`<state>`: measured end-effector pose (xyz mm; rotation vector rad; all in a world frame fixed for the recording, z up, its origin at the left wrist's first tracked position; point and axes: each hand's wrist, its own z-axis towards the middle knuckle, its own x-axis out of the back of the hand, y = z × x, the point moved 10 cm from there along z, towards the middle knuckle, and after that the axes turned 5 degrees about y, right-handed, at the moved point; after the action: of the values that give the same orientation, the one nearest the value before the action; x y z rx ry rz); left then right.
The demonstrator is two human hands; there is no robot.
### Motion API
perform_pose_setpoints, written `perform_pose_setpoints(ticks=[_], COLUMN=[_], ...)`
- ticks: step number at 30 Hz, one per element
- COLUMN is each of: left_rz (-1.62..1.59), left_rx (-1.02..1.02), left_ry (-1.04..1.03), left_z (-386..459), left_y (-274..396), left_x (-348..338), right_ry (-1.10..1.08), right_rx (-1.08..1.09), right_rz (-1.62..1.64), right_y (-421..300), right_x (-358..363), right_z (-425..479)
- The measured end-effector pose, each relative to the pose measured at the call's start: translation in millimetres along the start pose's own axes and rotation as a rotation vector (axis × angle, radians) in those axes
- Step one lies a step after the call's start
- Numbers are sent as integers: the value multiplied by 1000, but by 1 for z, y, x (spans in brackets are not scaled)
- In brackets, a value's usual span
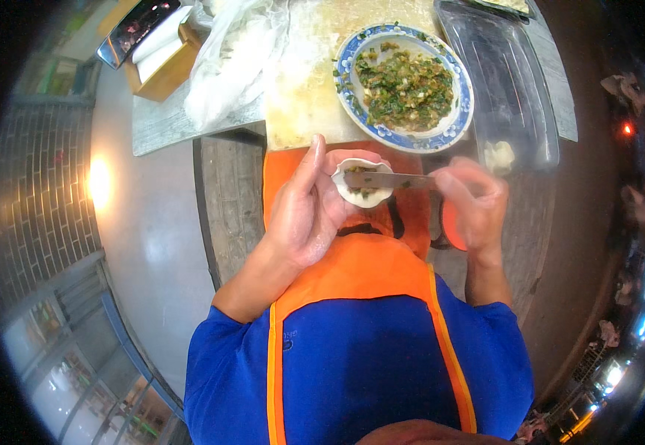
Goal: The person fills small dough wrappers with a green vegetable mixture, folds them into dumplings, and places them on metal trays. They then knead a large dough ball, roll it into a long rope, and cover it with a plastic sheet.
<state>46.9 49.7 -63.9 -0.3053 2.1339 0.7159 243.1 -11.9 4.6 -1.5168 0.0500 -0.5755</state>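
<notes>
On the fingers of my left hand (314, 203) rests a round dough wrapper (366, 198) with a little green filling on it. My right hand (470, 194) grips one end of a flat spatula (397, 181), whose other end lies over the filling in the wrapper. Just beyond both hands, a blue-and-white plate (349, 114) holds a heap of chopped green filling (406, 92). A small pale dumpling (499, 157) lies at the near end of a clear plastic tray (514, 105), to the right of the plate.
A floured board (300, 125) lies under the plate. To its left are a clear plastic bag (228, 83) with white contents, a wooden box of napkins (169, 69) and a phone (133, 30). Another container (509, 4) stands at the tray's far end.
</notes>
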Motion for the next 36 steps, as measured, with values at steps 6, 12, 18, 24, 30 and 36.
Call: perform_pose_setpoints(ticks=[6, 12, 18, 24, 30, 36], left_rz=[-50, -142, -145, -131, -101, 250], left_rx=[-27, -20, -110, -138, -38, -10], left_ry=[-47, -87, -49, -80, -118, -156], left_z=[1, 0, -3, 5, 3, -10], left_y=[10, 18, 32, 35, 19, 3], left_x=[-1, -15, -7, -4, -14, -21], right_ry=[71, 63, 238, 205, -44, -84], right_rx=[-1, 3, 105, 680, 964, 869], right_rz=[296, 155, 254, -619, -496, -282], right_y=[-5, 2, -5, -40, -69, -88], right_x=[11, 1, 27, -17, -57, -60], right_z=[1, -4, 1, 5, -17, 2])
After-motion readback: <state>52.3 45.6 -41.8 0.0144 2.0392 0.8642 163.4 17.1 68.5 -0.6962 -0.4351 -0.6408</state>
